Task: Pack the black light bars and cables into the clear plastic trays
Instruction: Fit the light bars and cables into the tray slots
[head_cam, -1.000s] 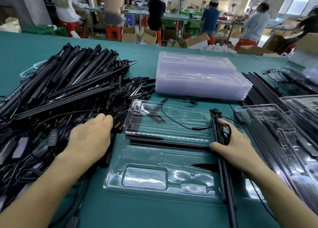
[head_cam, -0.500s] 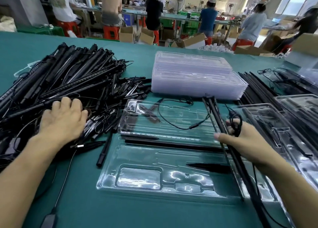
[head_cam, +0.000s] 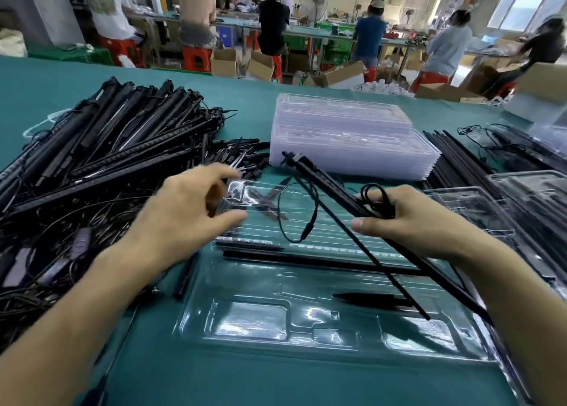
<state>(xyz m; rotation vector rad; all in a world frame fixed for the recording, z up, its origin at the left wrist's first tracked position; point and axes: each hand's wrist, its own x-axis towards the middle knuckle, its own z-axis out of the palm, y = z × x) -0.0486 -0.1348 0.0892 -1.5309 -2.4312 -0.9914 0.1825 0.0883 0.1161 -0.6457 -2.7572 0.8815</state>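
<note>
Currently the right hand is clenched around a pair of black light bars and a small coiled cable, held diagonally above the open clear tray at centre frame. The left hand hovers with fingers spread and released over the tray's upper-left corner, grasping nothing. One bar already lies across a tray channel.

Handling judgement: the bars look rigid, slender and light; grip near mid-length to prevent the far ends swinging. Their attached cable is limp and likely to snag, so keep it gathered. The tray appears thin, flexible and slick; steady it while seating parts.

Supply bars are heaped at upper left; spare trays are stacked at upper centre.
</note>
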